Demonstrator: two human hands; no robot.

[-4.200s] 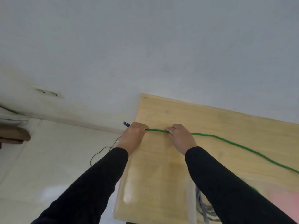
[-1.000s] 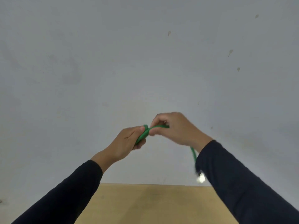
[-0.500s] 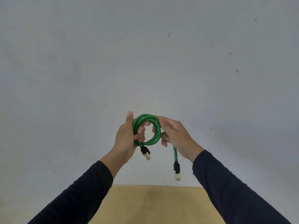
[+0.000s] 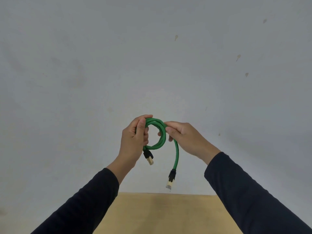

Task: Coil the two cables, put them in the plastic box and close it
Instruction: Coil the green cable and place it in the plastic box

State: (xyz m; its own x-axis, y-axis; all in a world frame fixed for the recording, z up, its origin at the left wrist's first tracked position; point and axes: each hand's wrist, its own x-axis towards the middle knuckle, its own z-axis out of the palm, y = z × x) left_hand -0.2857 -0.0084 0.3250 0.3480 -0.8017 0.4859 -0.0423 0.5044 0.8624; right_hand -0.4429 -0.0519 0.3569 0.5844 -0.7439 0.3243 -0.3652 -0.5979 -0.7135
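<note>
Your left hand [image 4: 133, 142] squeezes the green cable [image 4: 160, 132] loops; your right hand [image 4: 184, 137] pinches it. Tuck the loose end [image 4: 170, 181] around.

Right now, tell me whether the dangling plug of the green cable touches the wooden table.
Apart. In the head view the lower plug hangs from the green cable with pale wall visible between its tip and the wooden table.

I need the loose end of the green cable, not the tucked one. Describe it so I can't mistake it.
Start at the green cable coiled between the left hand and right hand, above the wooden table. A free tail drops from the right hand to the loose plug. It hangs lower and clear of both hands; the other plug sits against the left palm.
</note>
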